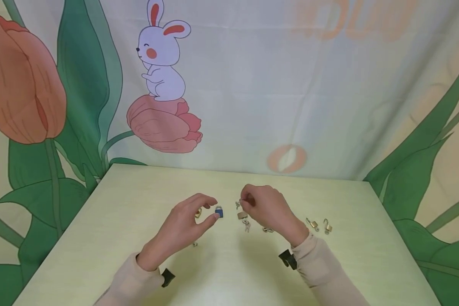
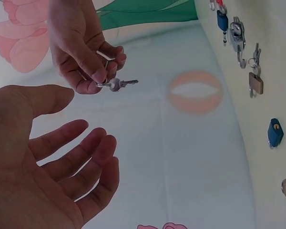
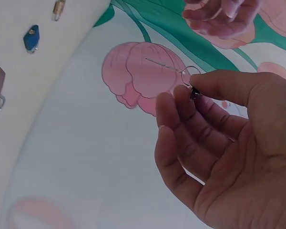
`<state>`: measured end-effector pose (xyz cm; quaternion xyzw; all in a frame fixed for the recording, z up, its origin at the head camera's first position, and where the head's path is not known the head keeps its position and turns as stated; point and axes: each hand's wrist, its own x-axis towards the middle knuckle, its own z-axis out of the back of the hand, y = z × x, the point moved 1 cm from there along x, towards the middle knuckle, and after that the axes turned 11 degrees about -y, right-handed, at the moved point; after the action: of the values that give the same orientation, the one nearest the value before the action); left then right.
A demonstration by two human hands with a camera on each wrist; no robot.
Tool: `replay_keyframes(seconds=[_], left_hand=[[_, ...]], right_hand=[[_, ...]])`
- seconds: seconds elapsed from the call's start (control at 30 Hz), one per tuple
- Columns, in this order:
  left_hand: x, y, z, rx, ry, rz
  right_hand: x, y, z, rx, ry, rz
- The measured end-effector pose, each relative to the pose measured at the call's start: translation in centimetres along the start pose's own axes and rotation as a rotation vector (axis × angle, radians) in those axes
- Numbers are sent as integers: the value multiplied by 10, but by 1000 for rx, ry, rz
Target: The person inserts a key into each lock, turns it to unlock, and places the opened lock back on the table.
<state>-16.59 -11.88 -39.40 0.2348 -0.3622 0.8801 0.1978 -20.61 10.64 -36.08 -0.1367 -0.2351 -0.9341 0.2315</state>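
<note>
Between thumb and fingertips my right hand [image 1: 265, 206] pinches a ring of small silver keys [image 2: 115, 84], held up above the table. One thin key [image 3: 164, 65] sticks out past the thumb in the right wrist view. My left hand [image 1: 185, 221] hovers with fingers loosely bent and nothing in its grasp. Close by its thumb is a blue padlock [image 1: 219, 211], shackle toward the far side. A gold padlock [image 1: 198, 213] is partly hidden behind the left hand. Below the right hand lies a brass padlock [image 1: 242, 216] with keys [image 1: 246, 225] beside it.
Two more brass padlocks lie right of the right wrist, one [image 1: 312, 224] beside another with a hooked shackle [image 1: 327, 227]. Small metal pieces [image 1: 267, 229] show partly under the right wrist. A tiny metal item [image 1: 194, 244] lies near the left wrist. A printed curtain [image 1: 245, 97] hangs behind the table.
</note>
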Motion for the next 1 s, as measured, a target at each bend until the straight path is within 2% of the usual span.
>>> replay_keyframes(seconds=[0.17,0.33,0.53,0.77,1.0], left_hand=[[8,-7,-7,-61,3,9],[15,-14,-18,-132,36,36],[20,-18,-31,-229,58,80],[18,-17,-46,-349,94,117],[19,-22,-50,-475,103,137]], right_hand=[[-1,1,19,25,-48,23],[-4,3,30,30,-73,35],[-8,6,36,38,-96,44],[-14,15,44,55,-110,67],[-17,18,46,58,-130,101]])
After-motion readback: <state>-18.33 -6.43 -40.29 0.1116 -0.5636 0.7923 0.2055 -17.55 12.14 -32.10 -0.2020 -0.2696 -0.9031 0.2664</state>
